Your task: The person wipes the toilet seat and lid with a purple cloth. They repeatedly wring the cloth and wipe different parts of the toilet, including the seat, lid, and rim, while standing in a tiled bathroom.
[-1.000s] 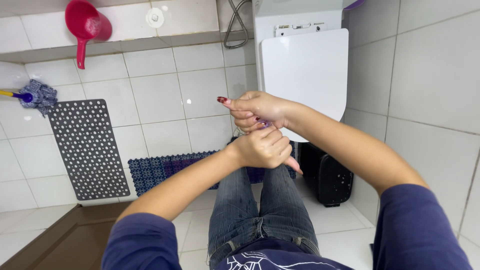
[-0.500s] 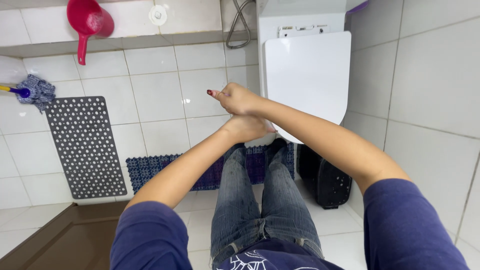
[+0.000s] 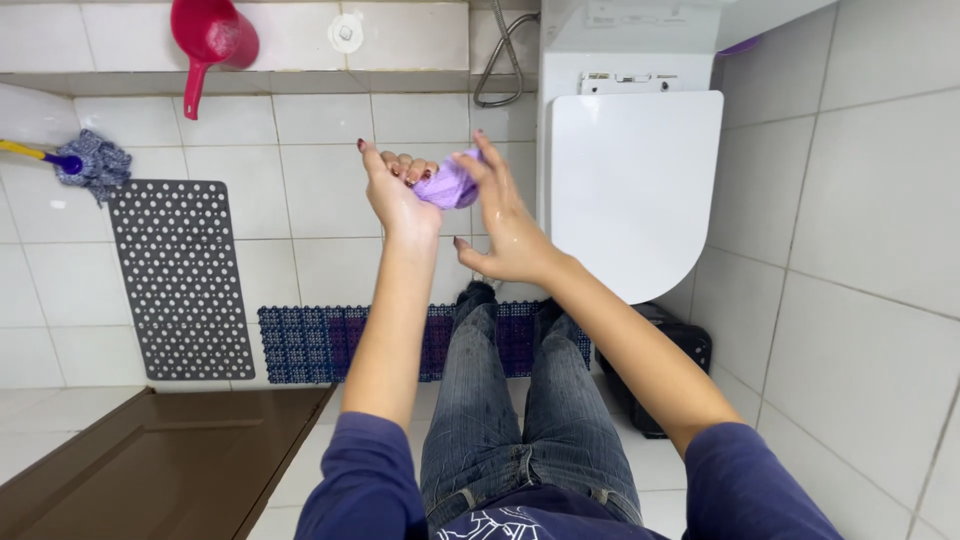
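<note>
Centrally, near the top of the frame, the left hand and right hand meet around a crumpled purple cloth; left fingers curl closed on it, right fingertips pinch its other side; a white toilet lid sits just right; a red dipper hangs upper left; a grey perforated mat lies at left.

Home bathroom: white tiled floor and walls, toilet with closed white lid, grey perforated shower mat, mop, red water scoop.
</note>
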